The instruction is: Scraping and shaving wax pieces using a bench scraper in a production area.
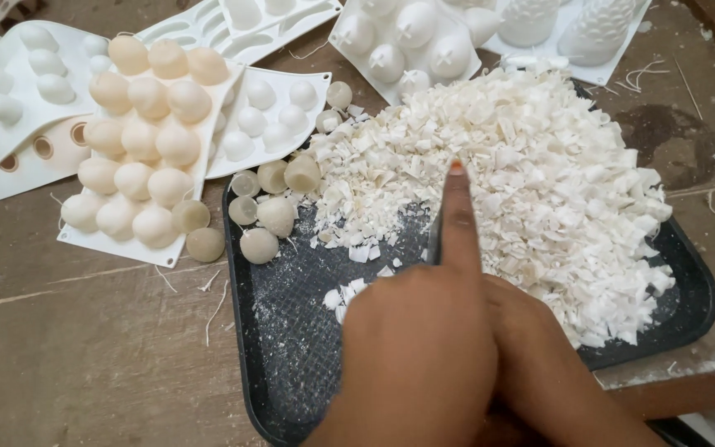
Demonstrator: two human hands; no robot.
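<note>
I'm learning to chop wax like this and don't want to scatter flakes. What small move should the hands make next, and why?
Probably press the blade down and draw it back toward the bare part of the black tray. The right hand, forefinger along the blade's back, sits at the near edge of the white flake pile, with loose flakes strewn beside it.

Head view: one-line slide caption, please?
Hands pressing a blade into white wax flakes on a black tray, beside bubble moulds.

White silicone moulds (one filled with beige balls), wooden table.
</note>
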